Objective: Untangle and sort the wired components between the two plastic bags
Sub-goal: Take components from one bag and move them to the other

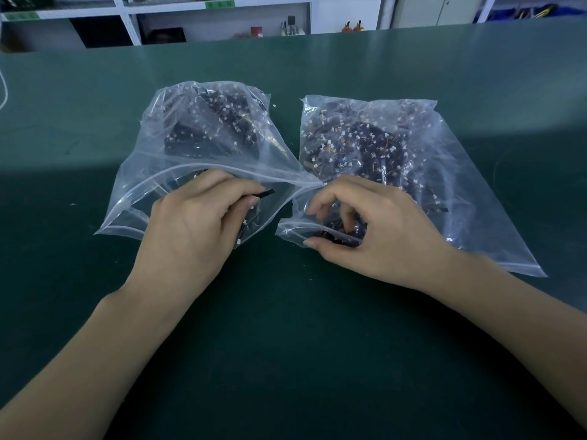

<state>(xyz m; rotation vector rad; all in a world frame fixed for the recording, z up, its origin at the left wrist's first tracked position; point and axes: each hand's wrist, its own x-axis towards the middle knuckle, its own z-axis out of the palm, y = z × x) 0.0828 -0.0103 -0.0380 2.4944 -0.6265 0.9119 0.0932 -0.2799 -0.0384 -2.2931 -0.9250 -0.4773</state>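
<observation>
Two clear zip bags lie side by side on the green table, mouths toward me. The left bag (152, 147) holds neat dark stacks of wired components (203, 134) with white connectors. In the right bag (470, 192) lies a tangled heap of the same parts (365, 144) with orange wires. My left hand (193, 223) is inside the left bag's mouth, fingers closed on a small black component (265, 194). My right hand (371, 230) reaches into the right bag's mouth, fingers curled into the tangled parts; its thumb rests on the bag's lower lip.
The green table (286, 344) spreads on all sides of the bags. White shelving (222, 23) with small items stands beyond the far edge. A thin white cord (3, 90) hangs at the far left.
</observation>
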